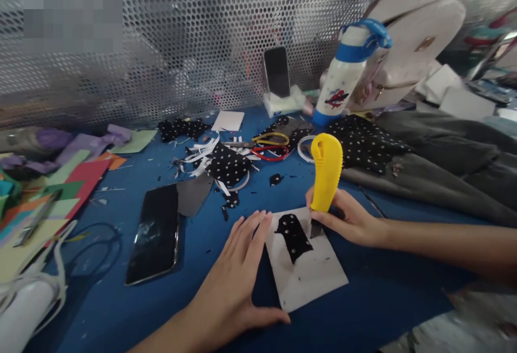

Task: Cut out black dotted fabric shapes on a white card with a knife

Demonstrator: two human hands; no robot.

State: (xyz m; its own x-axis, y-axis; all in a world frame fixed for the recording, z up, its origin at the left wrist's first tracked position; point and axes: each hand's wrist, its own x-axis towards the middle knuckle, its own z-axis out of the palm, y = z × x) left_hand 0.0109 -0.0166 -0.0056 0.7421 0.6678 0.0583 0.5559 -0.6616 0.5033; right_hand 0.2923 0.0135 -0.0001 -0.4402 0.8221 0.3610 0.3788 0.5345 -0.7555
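Note:
My right hand (349,218) grips a yellow utility knife (326,173), held upright with its blade pointing down at a white card (311,283). On that card lies a black polka-dot fabric piece (294,237), irregular in outline, just left of the blade. My left hand (238,275) rests flat with fingers stretched, along the card's left side, the thumb near its lower corner. Nothing is in the left hand. Whether the blade tip touches the card I cannot tell.
Behind the card lie scissors (269,146), dotted fabric scraps (229,164) and white strips. A phone (155,234) lies at left beside coloured papers (52,197). A bottle (341,78), backpack (416,35), standing phone (277,71) and dark cloth (448,164) sit farther back.

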